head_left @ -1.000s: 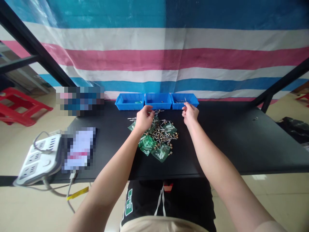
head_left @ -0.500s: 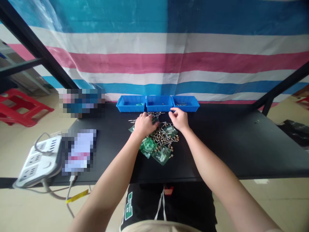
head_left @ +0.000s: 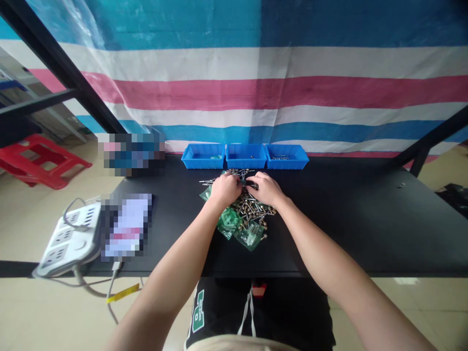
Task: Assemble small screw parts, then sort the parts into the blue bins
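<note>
My left hand [head_left: 226, 188] and my right hand [head_left: 267, 189] are close together over the far part of a pile of small metal rods with brass-coloured heads [head_left: 252, 207]. The fingers of both are curled in, tips almost meeting. Between them shows a bit of something dark green, too small to make out. Small green plastic bags lie in the pile: a bright crumpled one [head_left: 229, 220] in front of my left hand and a clear green bag with pale pieces inside [head_left: 251, 236] nearest me. Some rods lie hidden under the hands.
Behind the pile stand three blue bins: the left bin [head_left: 203, 163], the middle bin [head_left: 245, 163] and the right bin [head_left: 287, 163], each with a few small pieces. A white power strip [head_left: 71, 239] with cables sits on the black table [head_left: 351, 219] at left, beside a blurred-out flat object.
My right hand has moved from just in front of the right bin, leftward and nearer, to meet my left hand over the pile. The view has shifted slightly.
</note>
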Action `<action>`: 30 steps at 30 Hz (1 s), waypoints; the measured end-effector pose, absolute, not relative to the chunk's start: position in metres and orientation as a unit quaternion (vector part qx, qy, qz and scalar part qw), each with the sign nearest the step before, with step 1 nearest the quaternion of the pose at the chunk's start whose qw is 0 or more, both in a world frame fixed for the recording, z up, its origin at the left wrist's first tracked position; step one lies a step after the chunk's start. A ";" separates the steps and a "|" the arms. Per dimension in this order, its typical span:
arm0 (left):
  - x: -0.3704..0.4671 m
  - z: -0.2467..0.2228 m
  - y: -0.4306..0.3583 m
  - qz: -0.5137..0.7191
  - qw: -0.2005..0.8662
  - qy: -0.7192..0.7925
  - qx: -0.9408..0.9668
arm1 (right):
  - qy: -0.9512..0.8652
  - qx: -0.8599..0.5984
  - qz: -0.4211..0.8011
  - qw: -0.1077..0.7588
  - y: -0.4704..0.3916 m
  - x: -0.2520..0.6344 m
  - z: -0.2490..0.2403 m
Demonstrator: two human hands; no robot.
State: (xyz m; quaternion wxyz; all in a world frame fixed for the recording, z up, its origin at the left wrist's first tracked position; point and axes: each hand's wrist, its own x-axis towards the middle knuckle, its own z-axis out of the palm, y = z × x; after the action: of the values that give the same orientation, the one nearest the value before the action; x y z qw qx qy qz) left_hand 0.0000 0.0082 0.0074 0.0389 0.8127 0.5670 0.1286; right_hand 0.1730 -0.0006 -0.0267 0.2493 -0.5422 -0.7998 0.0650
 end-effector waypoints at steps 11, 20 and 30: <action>0.006 0.001 0.011 0.144 0.041 0.553 0.820 | -0.799 -0.539 0.059 0.259 0.000 0.173 -0.028; 0.004 0.003 0.014 0.262 0.110 0.539 0.793 | -0.793 -0.530 0.081 0.289 0.001 0.175 -0.029; 0.000 0.000 0.012 0.388 0.191 0.407 0.805 | -0.796 -0.458 0.093 0.384 -0.009 0.171 -0.013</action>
State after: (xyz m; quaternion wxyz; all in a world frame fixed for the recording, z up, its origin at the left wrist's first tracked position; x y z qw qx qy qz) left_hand 0.0004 0.0117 0.0003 0.1913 0.8046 0.4066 0.3881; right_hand 0.1714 -0.0087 -0.0134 0.3843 -0.4583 -0.7961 0.0925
